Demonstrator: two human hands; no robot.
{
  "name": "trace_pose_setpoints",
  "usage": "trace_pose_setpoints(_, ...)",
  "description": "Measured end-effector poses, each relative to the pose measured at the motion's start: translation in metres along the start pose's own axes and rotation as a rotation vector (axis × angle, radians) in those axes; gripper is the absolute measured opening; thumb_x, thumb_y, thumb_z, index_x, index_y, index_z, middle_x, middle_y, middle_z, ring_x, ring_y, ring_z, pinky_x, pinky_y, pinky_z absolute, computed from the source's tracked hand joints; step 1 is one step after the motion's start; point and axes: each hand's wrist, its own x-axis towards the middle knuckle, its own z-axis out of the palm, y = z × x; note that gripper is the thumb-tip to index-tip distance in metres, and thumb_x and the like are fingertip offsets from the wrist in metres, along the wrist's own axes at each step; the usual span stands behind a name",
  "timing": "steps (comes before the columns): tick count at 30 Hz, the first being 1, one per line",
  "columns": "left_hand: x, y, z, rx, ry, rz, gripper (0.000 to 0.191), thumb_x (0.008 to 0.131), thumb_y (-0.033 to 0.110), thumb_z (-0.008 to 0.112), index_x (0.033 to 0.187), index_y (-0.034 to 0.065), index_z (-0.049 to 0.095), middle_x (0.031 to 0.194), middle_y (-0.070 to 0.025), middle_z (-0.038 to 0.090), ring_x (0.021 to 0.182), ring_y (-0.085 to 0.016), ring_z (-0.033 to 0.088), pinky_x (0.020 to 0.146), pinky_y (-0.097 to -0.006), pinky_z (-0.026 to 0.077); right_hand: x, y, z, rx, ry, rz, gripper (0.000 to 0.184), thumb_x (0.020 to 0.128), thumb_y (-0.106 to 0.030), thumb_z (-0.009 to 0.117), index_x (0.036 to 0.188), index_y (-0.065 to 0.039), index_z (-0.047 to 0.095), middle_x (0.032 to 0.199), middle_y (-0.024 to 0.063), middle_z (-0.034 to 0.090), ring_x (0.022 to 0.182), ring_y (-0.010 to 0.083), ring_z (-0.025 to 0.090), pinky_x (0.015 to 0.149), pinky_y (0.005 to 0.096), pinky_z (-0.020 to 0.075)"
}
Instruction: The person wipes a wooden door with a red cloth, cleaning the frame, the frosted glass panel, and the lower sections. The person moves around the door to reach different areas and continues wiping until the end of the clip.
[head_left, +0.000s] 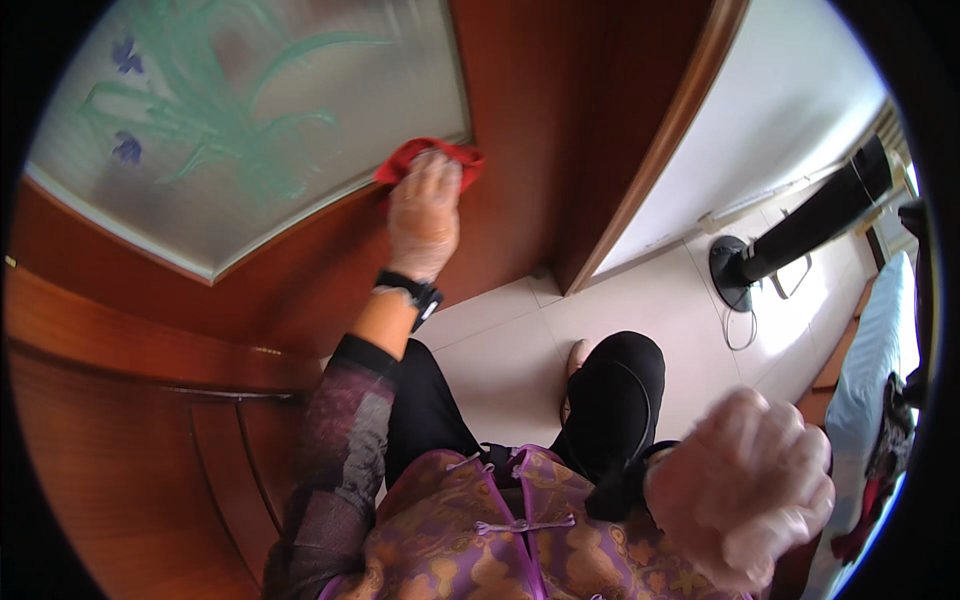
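My left hand (426, 217), in a clear thin glove with a black band at the wrist, presses a red cloth (469, 161) against the lower corner of a frosted glass panel (300, 150) painted with green leaves and purple flowers. The panel sits in a reddish-brown wooden door (517, 150). At the lower right, my right hand (742, 487), also in a clear glove, is raised near the camera with its fingers curled. Nothing shows in it, and its motion blurs it.
A brown door frame (660, 150) meets a white wall (765, 127). Beyond it stands a black column on a round base (731, 274), with a cable on the tiled floor (487, 367). Light blue bedding (870, 360) lies at the right, wooden panelling (112, 450) at the lower left.
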Motion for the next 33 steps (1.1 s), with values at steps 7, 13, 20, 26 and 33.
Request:
trace_pose_setpoints(7, 0.016, 0.008, 0.002, -0.102, -0.075, 0.060, 0.044, 0.087, 0.005, 0.061, 0.130, 0.0017, 0.058, 0.138, -0.0160, 0.056, 0.132, -0.035, 0.051, 0.104, -0.0451, 0.047, 0.002, -0.043, 0.037, -0.011, -0.141, 0.077, 0.013, 0.082, -0.016, 0.079, 0.081, -0.005, 0.073, 0.078, -0.0025, 0.057, 0.074, 0.0148, 0.054, 0.072, 0.0314, 0.0397)
trace_pose_setpoints(13, -0.019, -0.038, -0.032, -0.049, -0.074, 0.079, 0.045, 0.086, 0.005, 0.062, 0.131, 0.0022, 0.059, 0.139, -0.0141, 0.056, 0.134, -0.033, 0.051, 0.108, -0.0438, 0.045, -0.003, -0.040, 0.062, 0.061, -0.223, 0.137, 0.020, 0.086, -0.020, 0.069, 0.082, -0.001, 0.072, 0.078, 0.0018, 0.062, 0.074, 0.0172, 0.057, 0.071, 0.0329, 0.0434)
trace_pose_setpoints(20, -0.088, -0.112, -0.097, 0.064, -0.022, -0.059, 0.039, 0.085, 0.003, 0.061, 0.123, 0.0027, 0.061, 0.131, -0.0141, 0.059, 0.129, -0.034, 0.054, 0.105, -0.0453, 0.047, -0.001, 0.001, 0.058, 0.288, -0.789, 0.041, 0.016, 0.085, -0.016, 0.067, 0.081, -0.001, 0.070, 0.080, 0.0053, 0.066, 0.075, 0.0183, 0.060, 0.070, 0.0347, 0.0461)
trace_pose_setpoints(26, -0.127, -0.149, -0.129, 0.134, -0.038, -0.186, 0.036, 0.086, 0.003, 0.060, 0.122, 0.0014, 0.061, 0.133, -0.0163, 0.058, 0.129, -0.037, 0.053, 0.107, -0.0471, 0.045, 0.007, 0.011, 0.085, 0.373, -0.867, 0.042, 0.016, 0.087, -0.015, 0.064, 0.079, -0.002, 0.069, 0.082, 0.0106, 0.070, 0.078, 0.0249, 0.063, 0.065, 0.0395, 0.0492)
trace_pose_setpoints(33, -0.170, -0.189, -0.145, 0.216, 0.005, -0.347, 0.047, 0.084, 0.000, 0.060, 0.130, 0.0030, 0.059, 0.139, -0.0166, 0.055, 0.132, -0.039, 0.050, 0.110, -0.0488, 0.042, -0.024, 0.028, 0.088, 0.356, -0.775, -0.033, 0.023, 0.085, -0.019, 0.069, 0.105, -0.008, 0.063, 0.103, 0.0127, 0.062, 0.090, 0.0320, 0.059, 0.075, 0.0476, 0.0492)
